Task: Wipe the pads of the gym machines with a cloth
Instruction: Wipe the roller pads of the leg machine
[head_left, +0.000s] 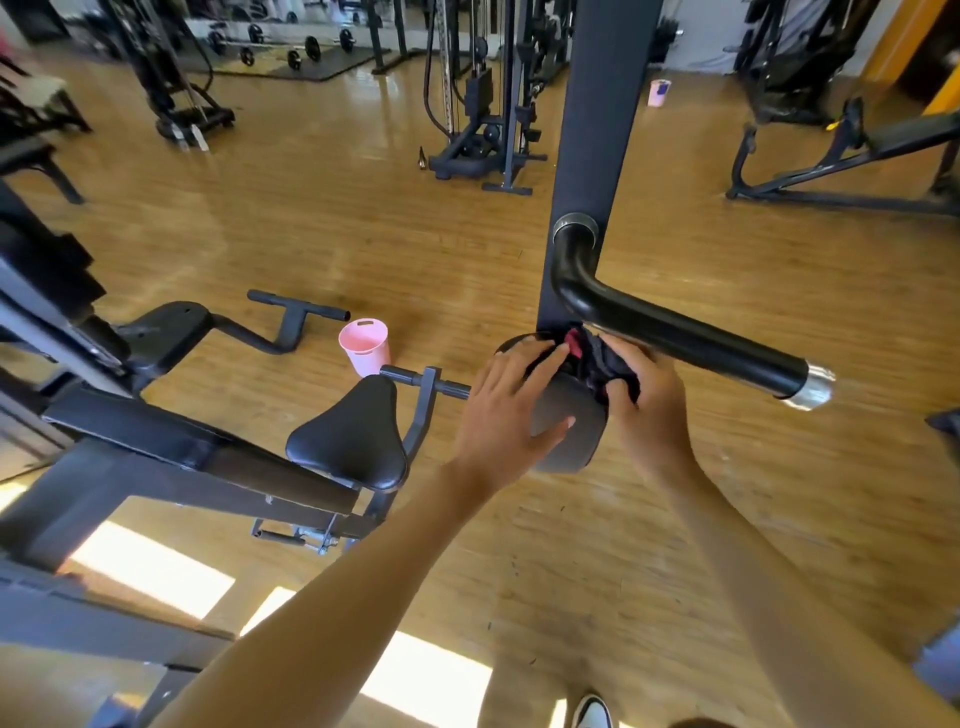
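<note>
A round black roller pad (569, 423) sits at the centre of the view, mounted on a grey bar beside the black upright post (597, 130). My left hand (511, 410) rests on the pad's left side with its fingers spread and fairly straight. My right hand (649, 397) grips a bunched dark cloth with a red patch (592, 358) and presses it on the pad's top far edge. Left of the pad is the machine's black saddle-shaped seat (348, 441).
A thick black handle bar (675, 332) with a chrome tip juts right just above my right hand. A pink bucket (365, 347) stands on the wooden floor behind the seat. Other machines and weights stand at the back, and a second pink bucket (658, 92) far right.
</note>
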